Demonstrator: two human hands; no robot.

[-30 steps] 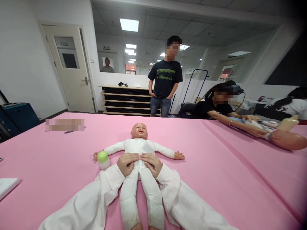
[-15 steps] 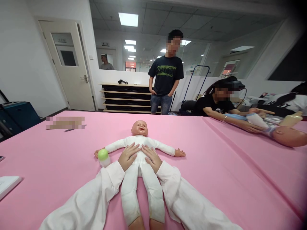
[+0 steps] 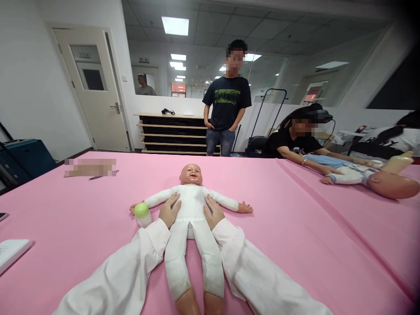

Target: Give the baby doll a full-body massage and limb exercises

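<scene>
A baby doll (image 3: 192, 203) with a white cloth body lies on its back on the pink tabletop (image 3: 282, 245), head away from me and arms spread wide. My left hand (image 3: 169, 211) rests along the left side of its torso, fingers stretched out. On the opposite side my right hand (image 3: 213, 211) lies against the torso, also with straight fingers. Bare white cloth shows between the two hands. A small bottle with a green cap (image 3: 142, 214) stands beside my left wrist, by the doll's hand.
At the right, a person (image 3: 297, 140) wearing a headset handles another doll (image 3: 390, 183), with a yellowish bottle (image 3: 398, 162) near its head. Someone in a dark T-shirt (image 3: 227, 103) stands behind the table. A white box (image 3: 15, 253) lies at the left edge, and a pen (image 3: 98, 176) farther back.
My hands have slid apart, from the middle of the doll's belly out to its sides. At the right, the other person's hands have shifted and more of that doll shows.
</scene>
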